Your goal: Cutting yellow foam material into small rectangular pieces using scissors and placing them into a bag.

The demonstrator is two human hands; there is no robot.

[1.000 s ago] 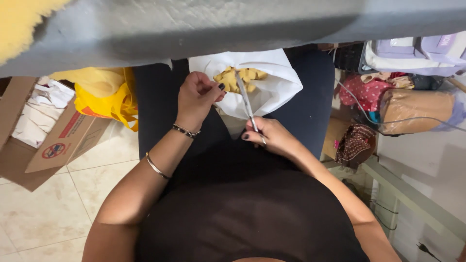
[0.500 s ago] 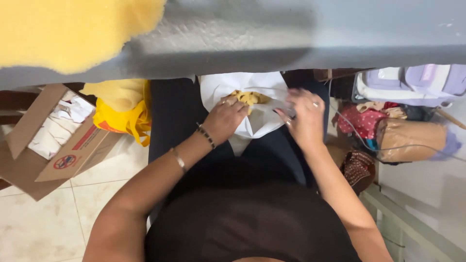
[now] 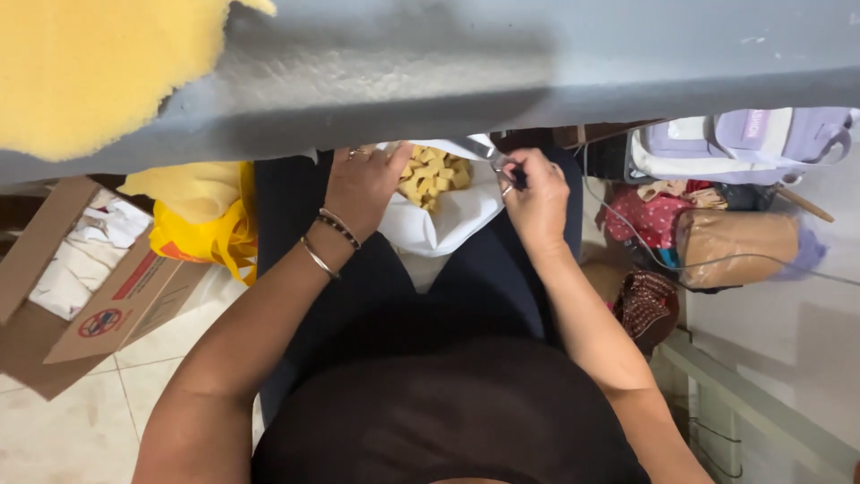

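Right hand [image 3: 536, 199] clamped on scissors [image 3: 491, 158]; left hand [image 3: 363, 182] spread beside white bag [image 3: 448, 222] of soft, light foam cubes [image 3: 434, 174]; grip bag's rim.

We see a grey surface [image 3: 537, 63] carrying yellow foam [image 3: 90, 72]; below, our tiled floor [image 3: 63, 430] holds a cardboard box [image 3: 90, 296] and yellow bag [image 3: 202, 224].
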